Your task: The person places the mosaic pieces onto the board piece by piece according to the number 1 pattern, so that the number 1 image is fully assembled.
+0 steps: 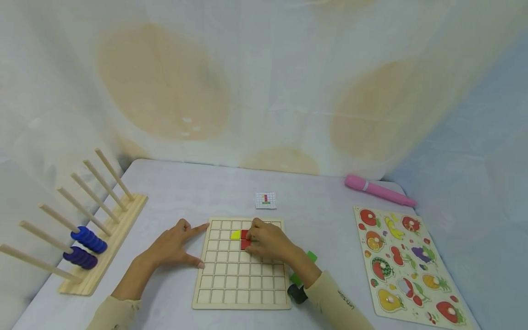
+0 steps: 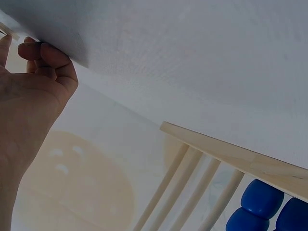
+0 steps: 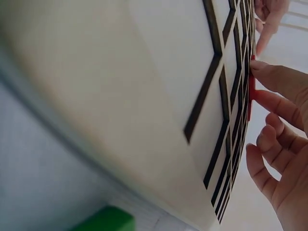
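Observation:
A wooden grid board (image 1: 231, 297) lies flat on the table. In its upper part sit a yellow piece (image 1: 235, 235) with a slanted side, a red square tile (image 1: 244, 234) beside it, and a second red tile below. My right hand (image 1: 270, 240) pinches red between thumb and index finger at the board; which tile is hard to tell. In the right wrist view, those fingertips meet red (image 3: 252, 82) on the grid. My left hand (image 1: 171, 245) rests along the board's left edge, index finger and thumb spread, the other fingers bent. The left wrist view shows this hand (image 2: 33, 91) at upper left.
A small printed grid card (image 1: 266, 200) lies beyond the board. Green blocks (image 1: 311, 256) and a black piece (image 1: 297, 293) sit near my right forearm. A pegged bead stand (image 1: 138, 201) is at left, a fruit puzzle (image 1: 381, 305) and pink pen-shaped object (image 1: 381, 190) at right.

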Tool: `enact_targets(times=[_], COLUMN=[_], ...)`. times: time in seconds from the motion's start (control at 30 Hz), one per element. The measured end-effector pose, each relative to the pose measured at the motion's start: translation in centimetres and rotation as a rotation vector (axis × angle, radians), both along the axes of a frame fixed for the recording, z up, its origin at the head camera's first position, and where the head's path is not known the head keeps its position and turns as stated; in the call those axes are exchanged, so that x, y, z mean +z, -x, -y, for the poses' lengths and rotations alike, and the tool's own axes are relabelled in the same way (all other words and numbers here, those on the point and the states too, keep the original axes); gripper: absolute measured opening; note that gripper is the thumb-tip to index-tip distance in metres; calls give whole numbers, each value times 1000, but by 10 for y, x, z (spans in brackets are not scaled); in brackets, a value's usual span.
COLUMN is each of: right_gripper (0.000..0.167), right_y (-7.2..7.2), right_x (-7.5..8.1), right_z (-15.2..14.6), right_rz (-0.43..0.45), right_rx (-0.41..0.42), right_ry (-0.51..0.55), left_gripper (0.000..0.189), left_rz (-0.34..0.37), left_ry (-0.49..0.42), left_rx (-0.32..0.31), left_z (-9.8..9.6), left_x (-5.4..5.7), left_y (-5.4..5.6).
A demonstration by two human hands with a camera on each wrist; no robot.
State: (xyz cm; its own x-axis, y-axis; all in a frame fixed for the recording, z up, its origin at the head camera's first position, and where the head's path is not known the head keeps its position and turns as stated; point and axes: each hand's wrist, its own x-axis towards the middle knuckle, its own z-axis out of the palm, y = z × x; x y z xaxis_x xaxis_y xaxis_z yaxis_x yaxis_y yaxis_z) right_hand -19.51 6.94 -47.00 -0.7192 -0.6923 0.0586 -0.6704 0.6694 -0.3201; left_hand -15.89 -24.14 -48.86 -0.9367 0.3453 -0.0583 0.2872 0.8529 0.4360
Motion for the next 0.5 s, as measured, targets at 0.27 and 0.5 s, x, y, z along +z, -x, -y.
enact_targets(times=[0.27,0.5], right_gripper=[32,40], right_y=[-5,-11], right_x=[4,7], right_z=[-2,-20], right_rz=[-22,133], right_rx=[-20,-45], right_ry=[-7,131], left_gripper=[112,112], left_rz=[6,-1], left_ry=[8,4], left_rx=[8,1], left_z=[-2,-2], left_x=[1,2], left_y=[1,-1])
